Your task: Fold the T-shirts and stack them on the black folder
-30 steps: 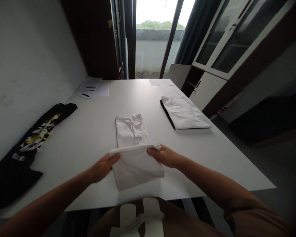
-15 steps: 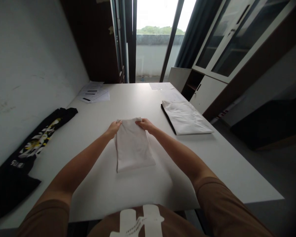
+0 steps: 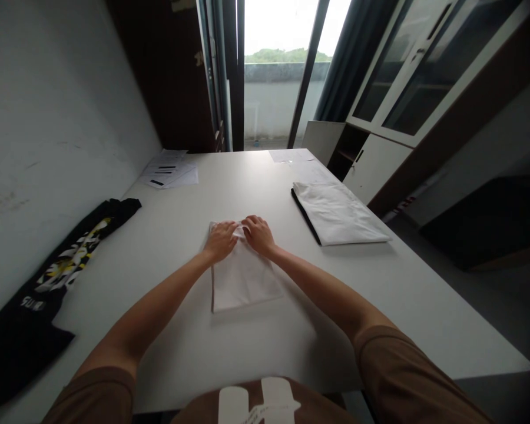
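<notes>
A pale, off-white cloth (image 3: 245, 282), folded into a neat rectangle, lies on the white table (image 3: 168, 353) in front of me. My left hand (image 3: 221, 240) rests palm down on its far left part, fingers stretched over the fabric. Beside it, my right hand (image 3: 258, 234) presses on the far right part, fingers also laid out. The fingertips of both hands come close together near the cloth's far edge. Some small wrinkles show between them. The far edge is partly hidden under my hands.
On the right lies a stack of folded white cloth (image 3: 340, 215) with a dark layer beneath. A black garment (image 3: 22, 330) with a yellow and white print runs along the left wall. Papers (image 3: 172, 171) sit at the far left corner. Cabinets (image 3: 380, 168) stand beyond the right edge.
Both hands have let go of the cloth's far corners and moved inward, now lying flat on top of it. The view has shifted slightly.
</notes>
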The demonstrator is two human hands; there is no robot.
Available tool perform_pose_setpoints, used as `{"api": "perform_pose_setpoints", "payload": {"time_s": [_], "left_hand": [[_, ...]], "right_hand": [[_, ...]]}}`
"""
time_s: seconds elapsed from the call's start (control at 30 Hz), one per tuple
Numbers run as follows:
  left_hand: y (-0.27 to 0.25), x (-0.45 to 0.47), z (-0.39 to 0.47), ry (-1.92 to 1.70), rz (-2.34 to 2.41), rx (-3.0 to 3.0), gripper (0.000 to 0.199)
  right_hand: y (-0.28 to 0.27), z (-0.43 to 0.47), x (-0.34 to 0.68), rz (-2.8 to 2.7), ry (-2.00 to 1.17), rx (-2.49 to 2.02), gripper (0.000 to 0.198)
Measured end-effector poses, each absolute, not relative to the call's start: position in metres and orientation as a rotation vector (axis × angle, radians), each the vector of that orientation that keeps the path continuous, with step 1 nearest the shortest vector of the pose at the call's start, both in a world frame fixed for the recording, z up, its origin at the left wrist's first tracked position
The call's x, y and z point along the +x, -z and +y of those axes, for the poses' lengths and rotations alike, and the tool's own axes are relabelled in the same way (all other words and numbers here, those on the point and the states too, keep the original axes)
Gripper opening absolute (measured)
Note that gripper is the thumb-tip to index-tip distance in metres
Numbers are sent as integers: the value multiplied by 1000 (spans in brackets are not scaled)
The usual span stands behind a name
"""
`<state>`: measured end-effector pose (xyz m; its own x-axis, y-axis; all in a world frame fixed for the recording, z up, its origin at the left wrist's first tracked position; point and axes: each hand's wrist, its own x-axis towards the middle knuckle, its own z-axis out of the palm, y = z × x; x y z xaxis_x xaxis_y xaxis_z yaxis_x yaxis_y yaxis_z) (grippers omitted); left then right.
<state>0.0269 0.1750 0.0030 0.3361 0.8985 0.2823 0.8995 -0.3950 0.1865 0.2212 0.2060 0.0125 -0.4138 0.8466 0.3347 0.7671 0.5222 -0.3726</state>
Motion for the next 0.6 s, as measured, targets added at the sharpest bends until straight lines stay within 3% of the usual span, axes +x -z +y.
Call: {"api": "perform_pose_setpoints", "payload": {"time_s": [0.23,0.43,0.6], "left_hand": [[16,19,202,223,-1939,-2566,61],[14,23,190,371,-1921,-2458,58],[18,-3,184,194,-1950,-2565,66]], "right_hand": [[14,203,217,-2389,-360,-1586,62],[12,205,217,-2461,-290,-1524,67],[14,217,230,-2618,-335,-1350,70]]}}
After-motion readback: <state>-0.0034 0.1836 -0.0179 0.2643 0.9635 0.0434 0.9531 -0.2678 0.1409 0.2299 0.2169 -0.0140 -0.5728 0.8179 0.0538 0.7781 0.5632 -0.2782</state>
